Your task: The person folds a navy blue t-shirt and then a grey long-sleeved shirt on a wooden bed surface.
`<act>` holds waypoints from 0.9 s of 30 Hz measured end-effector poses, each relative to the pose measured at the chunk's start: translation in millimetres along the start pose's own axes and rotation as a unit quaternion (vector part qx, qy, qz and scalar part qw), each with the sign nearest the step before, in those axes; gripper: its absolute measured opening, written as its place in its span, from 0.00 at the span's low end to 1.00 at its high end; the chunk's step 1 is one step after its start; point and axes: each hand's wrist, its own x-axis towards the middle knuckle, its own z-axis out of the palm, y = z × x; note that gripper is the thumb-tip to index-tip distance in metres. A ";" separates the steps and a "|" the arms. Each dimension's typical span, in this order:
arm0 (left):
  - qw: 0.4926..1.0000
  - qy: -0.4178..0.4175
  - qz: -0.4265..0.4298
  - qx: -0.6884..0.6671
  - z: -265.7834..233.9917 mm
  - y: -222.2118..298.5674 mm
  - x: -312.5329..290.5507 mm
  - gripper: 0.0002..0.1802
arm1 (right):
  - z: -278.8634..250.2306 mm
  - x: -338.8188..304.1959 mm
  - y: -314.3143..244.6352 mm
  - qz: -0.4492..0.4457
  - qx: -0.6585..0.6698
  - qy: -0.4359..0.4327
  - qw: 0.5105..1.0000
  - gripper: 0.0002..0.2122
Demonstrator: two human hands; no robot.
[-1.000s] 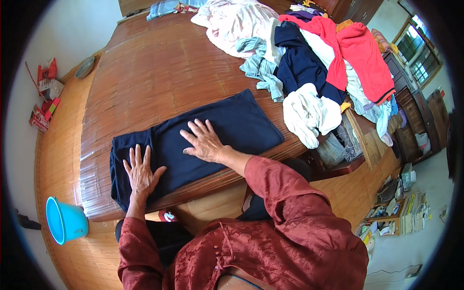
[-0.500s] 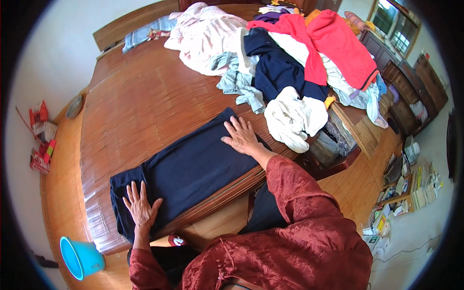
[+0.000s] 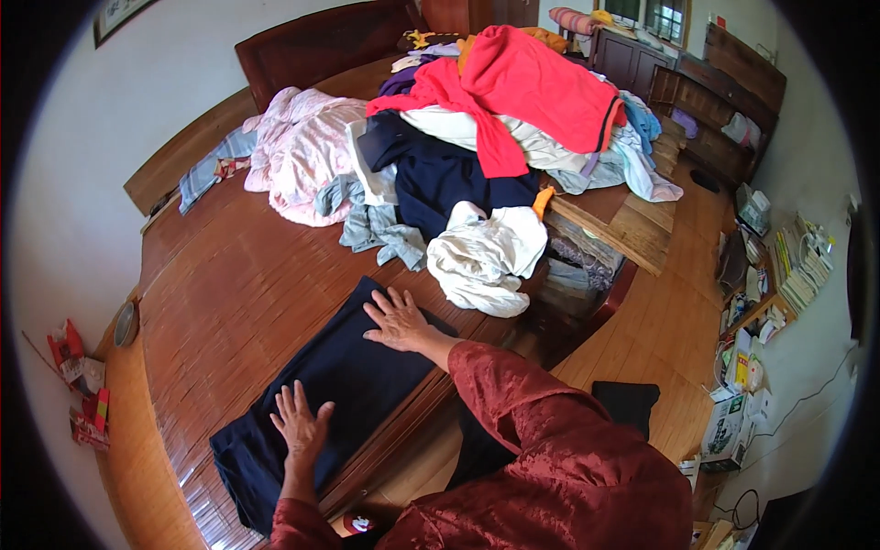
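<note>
Navy cloth [image 3: 341, 374] beneath left fingers [image 3: 290, 405] and right fingers [image 3: 385, 309] (all splayed).

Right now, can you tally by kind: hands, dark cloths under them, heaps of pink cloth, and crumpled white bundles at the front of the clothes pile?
Hands: 2 (left hand, right hand)
Dark cloth under the hands: 1
Pink heap: 1
White bundle: 1
Total: 5

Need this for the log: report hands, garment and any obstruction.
Left hand and right hand open, palms down on navy garment. Garment laid out at edge of bed. Bunched white garment nearby, apart from it.
</note>
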 end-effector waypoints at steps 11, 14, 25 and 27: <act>0.998 0.000 0.014 0.060 20.0 24.8 -2.8 0.49 | 7.5 -0.2 10.5 -0.011 0.015 0.040 0.999 0.35; 0.998 0.008 0.007 0.065 28.9 15.2 -1.3 0.50 | 0.7 0.4 5.6 -0.019 0.045 0.032 0.998 0.34; 0.996 -0.001 -0.008 0.086 25.8 20.0 1.1 0.51 | 6.3 -2.1 -28.1 -0.102 0.059 0.005 0.993 0.34; 0.996 -0.001 -0.010 0.090 28.3 17.5 2.7 0.52 | 9.7 -0.3 -22.4 -0.104 0.058 0.004 0.993 0.35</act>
